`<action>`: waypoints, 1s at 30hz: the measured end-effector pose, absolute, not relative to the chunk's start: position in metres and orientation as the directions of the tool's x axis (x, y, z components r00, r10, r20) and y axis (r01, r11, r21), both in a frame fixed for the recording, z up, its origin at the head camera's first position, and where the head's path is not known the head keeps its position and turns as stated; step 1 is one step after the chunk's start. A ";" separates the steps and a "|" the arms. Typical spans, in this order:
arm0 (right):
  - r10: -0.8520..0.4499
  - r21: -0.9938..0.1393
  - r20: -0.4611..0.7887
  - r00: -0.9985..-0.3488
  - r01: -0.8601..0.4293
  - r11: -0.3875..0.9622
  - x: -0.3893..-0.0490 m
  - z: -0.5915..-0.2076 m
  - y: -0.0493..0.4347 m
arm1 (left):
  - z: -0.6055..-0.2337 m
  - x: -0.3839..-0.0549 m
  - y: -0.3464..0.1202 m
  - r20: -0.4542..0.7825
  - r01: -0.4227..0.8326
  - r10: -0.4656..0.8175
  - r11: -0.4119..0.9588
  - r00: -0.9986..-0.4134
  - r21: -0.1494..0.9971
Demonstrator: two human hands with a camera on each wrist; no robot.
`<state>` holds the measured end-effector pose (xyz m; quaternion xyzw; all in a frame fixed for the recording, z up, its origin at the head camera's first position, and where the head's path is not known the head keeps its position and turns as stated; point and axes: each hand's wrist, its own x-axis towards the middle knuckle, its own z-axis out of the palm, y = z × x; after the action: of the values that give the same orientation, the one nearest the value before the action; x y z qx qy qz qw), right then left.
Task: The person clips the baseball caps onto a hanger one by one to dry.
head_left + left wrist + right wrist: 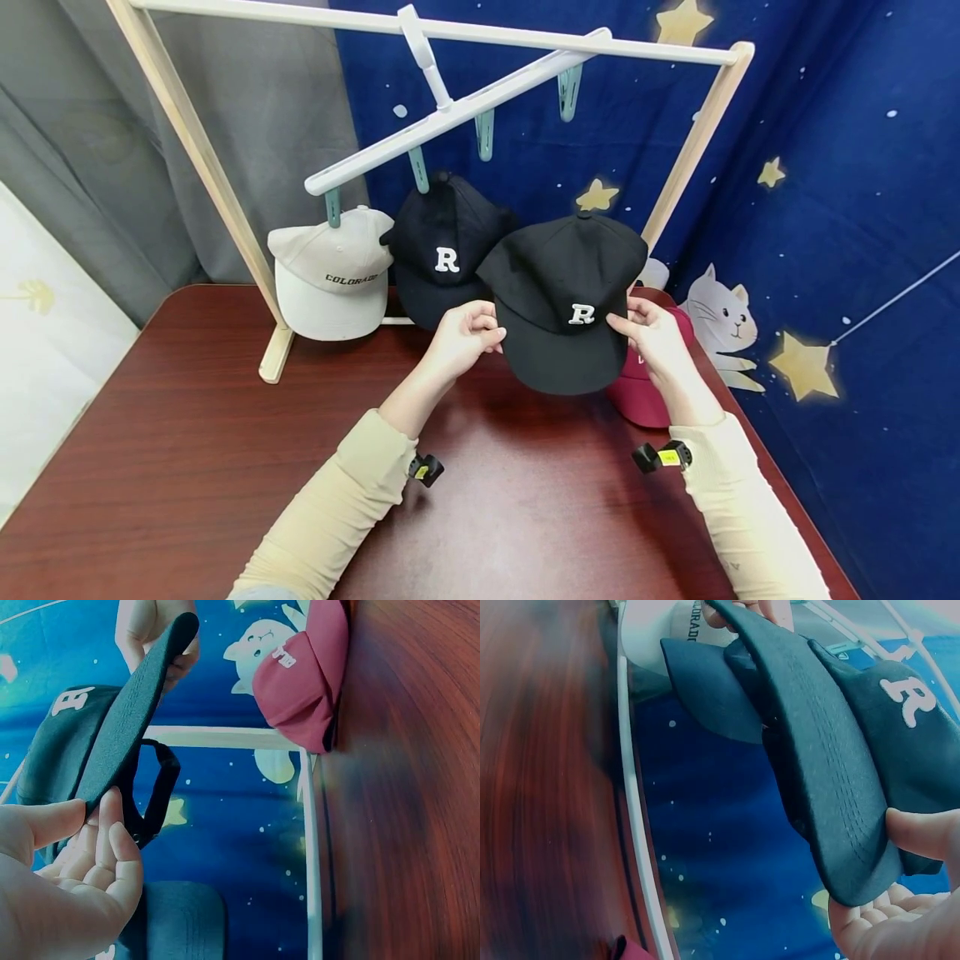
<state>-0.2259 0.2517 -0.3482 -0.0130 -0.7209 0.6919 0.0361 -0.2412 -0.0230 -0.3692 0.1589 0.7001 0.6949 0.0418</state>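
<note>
Between both hands a black baseball cap (566, 358) with a white R is held up above the table. My left hand (467, 337) pinches one side of its brim, thumb on top. On the opposite side my right hand (654, 333) pinches the brim's edge near the crown. Behind it, a white hanger bar (457, 112) carries several teal clips. A cream Colorado cap (330, 300) hangs from the left clip (332, 208). A dark navy cap (427, 225) with an R hangs beside it, below another clip (417, 169). Two clips farther right hold nothing.
A wooden rack (191, 146) stands on the brown table (187, 467), its top rail bearing the slanted hanger. A red cap (637, 400) rests at the right edge, partly behind my right hand. A blue starry curtain (847, 208) hangs behind.
</note>
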 end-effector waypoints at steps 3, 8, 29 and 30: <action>0.067 -0.998 0.056 -0.996 -0.056 -0.002 -0.227 -0.348 0.247 | -0.369 -0.242 -0.026 0.170 0.173 0.279 -0.015 -0.945 0.985; 0.063 -0.995 0.073 -0.995 -0.077 -0.069 -0.229 -0.346 0.241 | -0.366 -0.243 -0.029 0.172 0.176 0.271 -0.009 -0.947 0.984; 0.134 -0.971 0.110 -0.985 -0.136 -0.195 -0.246 -0.337 0.214 | -0.353 -0.247 -0.043 0.192 0.203 0.251 0.017 -0.949 0.979; 0.135 -0.970 0.109 -0.985 -0.135 -0.201 -0.247 -0.337 0.213 | -0.352 -0.247 -0.044 0.192 0.204 0.252 0.020 -0.948 0.979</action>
<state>-0.2467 0.2133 -0.3369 -0.0001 -0.6262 0.7748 0.0872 -0.2473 -0.0435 -0.3517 0.1597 0.7139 0.6816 0.0177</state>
